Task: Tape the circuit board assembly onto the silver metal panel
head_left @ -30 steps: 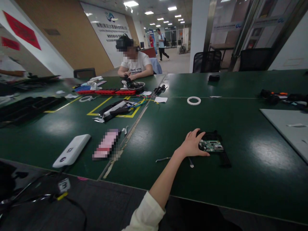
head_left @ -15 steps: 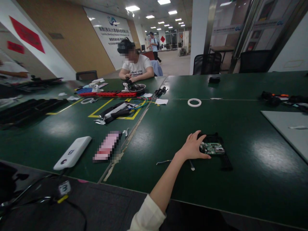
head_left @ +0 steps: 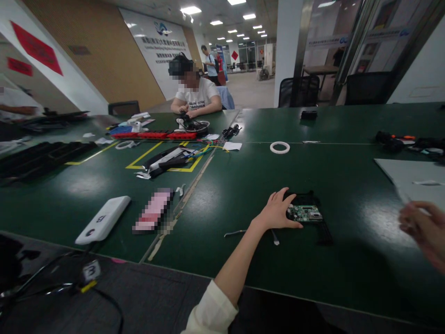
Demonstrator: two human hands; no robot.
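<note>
A green circuit board (head_left: 306, 213) lies on the table in a black plastic housing (head_left: 324, 232). Around the left end of the housing, my left hand (head_left: 278, 211) spreads its thumb and fingers and grips it at its near and far sides. My right hand (head_left: 422, 227), smeared by motion, is at the right edge, above the table and apart from the board. Its fingers are pinched together, and a thin pale thing seems to stick out of them; I cannot make out its kind. Partly under my left wrist is a thin grey strip (head_left: 276, 237).
A grey-white board (head_left: 410, 174) lies at the right. A white tape ring (head_left: 280, 147) sits farther back. To the left are a phone (head_left: 155, 208) and a white power bank (head_left: 103, 220) with a cable. Across the table sits a person (head_left: 198, 93) wearing a headset.
My right hand has come into view from the right with its fingers pinched. My left hand stays on the housing. In the background a walking person has moved left.
</note>
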